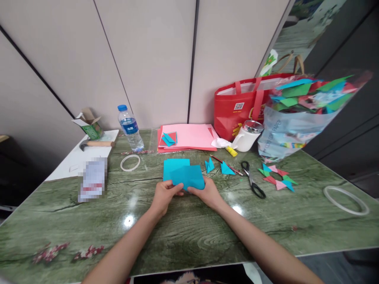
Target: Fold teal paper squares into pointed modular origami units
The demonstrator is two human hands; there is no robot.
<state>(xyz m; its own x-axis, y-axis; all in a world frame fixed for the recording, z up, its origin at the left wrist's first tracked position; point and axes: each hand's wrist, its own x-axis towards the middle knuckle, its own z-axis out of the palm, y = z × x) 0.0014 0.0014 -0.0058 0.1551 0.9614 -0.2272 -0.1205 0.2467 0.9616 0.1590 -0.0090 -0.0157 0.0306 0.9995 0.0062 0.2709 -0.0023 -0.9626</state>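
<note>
Both hands hold a blue paper sheet (191, 175) above the table, near the middle of the view. My left hand (165, 194) pinches its lower left edge with the thumb on top. My right hand (208, 192) grips the lower right corner the same way. Behind and partly under this sheet, more blue paper (174, 163) lies on the green table (177, 240). Two small folded blue pieces, one (209, 165) nearer the sheet and another (227, 168) further right, rest beyond my right hand.
Scissors (253, 180), a pencil (226, 165) and a colourful paper ring (276, 177) lie to the right. Pink sheets (189, 136), a white mug (247, 136), a red bag (231, 106) and a plastic bag (284, 134) stand behind. Leftward are a bottle (130, 130) and a hammer (96, 144).
</note>
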